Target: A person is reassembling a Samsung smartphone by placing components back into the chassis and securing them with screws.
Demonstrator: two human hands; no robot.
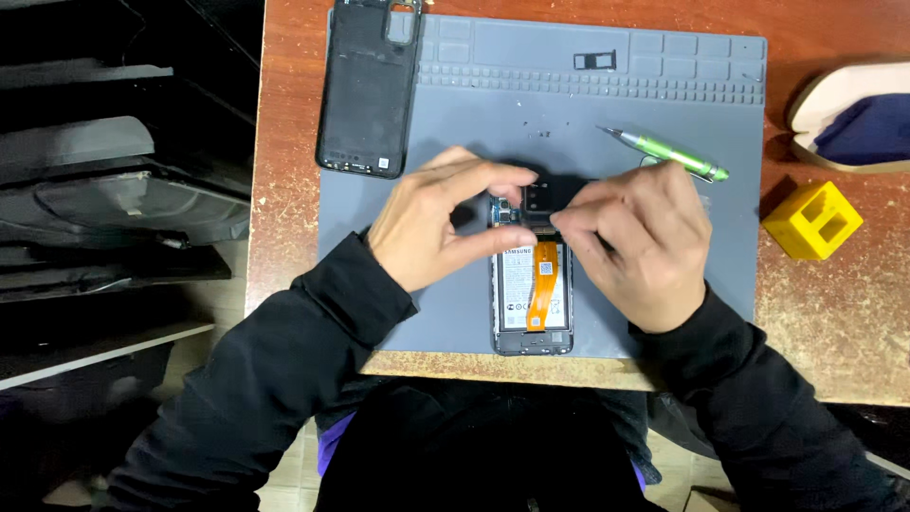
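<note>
An opened smartphone [531, 308] lies face down on a grey work mat [607, 123], its battery and an orange flex cable [544, 280] exposed. My left hand [431, 228] pinches the phone's upper left edge with thumb and forefinger. My right hand [640, 242] rests on the upper right, its fingertips on a dark inner cover piece [542, 196] at the phone's top. Both hands hide most of the phone's upper end.
The phone's black back cover [368, 90] lies at the mat's far left. A small card tray [594, 61] sits near the mat's far edge. A green screwdriver [668, 154] lies right of my hands. A yellow cube [812, 220] and a beige case [848, 118] stand on the wooden table.
</note>
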